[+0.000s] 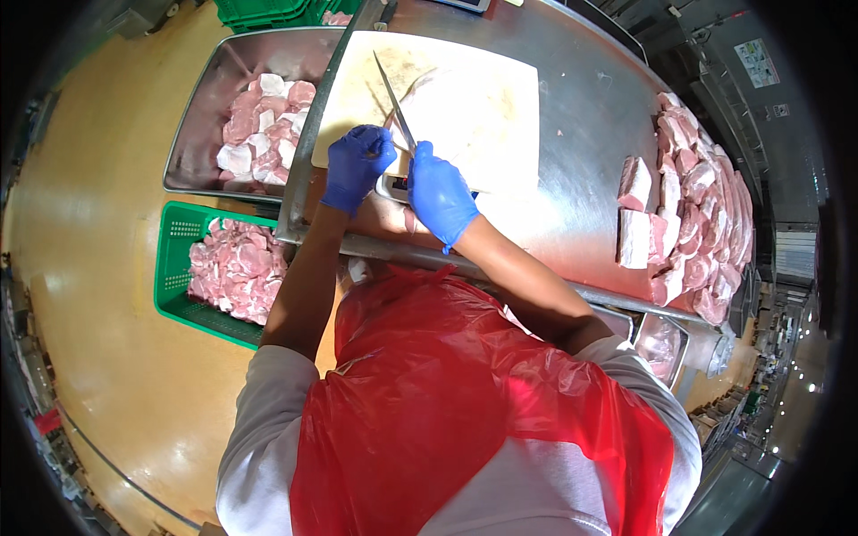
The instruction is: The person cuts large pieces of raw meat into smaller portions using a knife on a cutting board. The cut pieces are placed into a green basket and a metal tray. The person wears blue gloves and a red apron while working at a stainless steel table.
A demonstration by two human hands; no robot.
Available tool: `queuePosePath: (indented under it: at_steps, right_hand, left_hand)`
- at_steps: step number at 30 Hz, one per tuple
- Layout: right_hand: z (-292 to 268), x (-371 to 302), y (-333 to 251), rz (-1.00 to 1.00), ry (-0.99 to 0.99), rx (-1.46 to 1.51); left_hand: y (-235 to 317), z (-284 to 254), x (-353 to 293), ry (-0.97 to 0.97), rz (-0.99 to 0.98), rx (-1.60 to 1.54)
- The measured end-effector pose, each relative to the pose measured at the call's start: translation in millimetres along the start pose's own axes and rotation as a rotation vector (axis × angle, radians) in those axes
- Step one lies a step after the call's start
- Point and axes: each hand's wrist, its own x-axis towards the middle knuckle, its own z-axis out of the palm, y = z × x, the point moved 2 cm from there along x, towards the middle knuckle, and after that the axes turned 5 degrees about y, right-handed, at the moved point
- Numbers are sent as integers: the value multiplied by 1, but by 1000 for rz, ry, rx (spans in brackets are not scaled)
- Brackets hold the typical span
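My right hand [440, 192], in a blue glove, is closed around the handle of a long, narrow knife [393, 96]. Its blade points away and to the left over a white cutting board [514, 98]. Left of the knife, my left hand [359, 161], also gloved in blue, has its fingers curled in; whatever they hold is hidden. A pale slab of meat [433, 89] lies on the board beside the blade, washed out by glare. Between my wrists, partly covered, is a small metal-edged object [390, 188], with pinkish meat [386, 214] near the table edge.
Cut pork pieces [702, 205] are piled along the right of the steel table [581, 134]. At left, a steel tub [192, 147] holds meat slices, and a green crate [170, 286] below it holds smaller pieces. More green crates [259, 11] stand at the far left.
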Motion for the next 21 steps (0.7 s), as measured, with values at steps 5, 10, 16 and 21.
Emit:
queuePosePath:
  at_steps: [5, 10, 16, 21]
  right_hand:
    - [-1, 5, -12, 55, -101, -140]
    - [-27, -61, 17, 102, -313, -351]
    - [-77, -107, 39, 79, -412, -406]
    - [-83, -68, -2, 58, -185, -312]
  left_hand:
    - [-9, 3, -4, 217, 260, -79]
    - [-23, 8, -14, 233, 36, -174]
    - [-21, -40, -12, 316, -147, -30]
    - [34, -11, -27, 314, 59, 25]
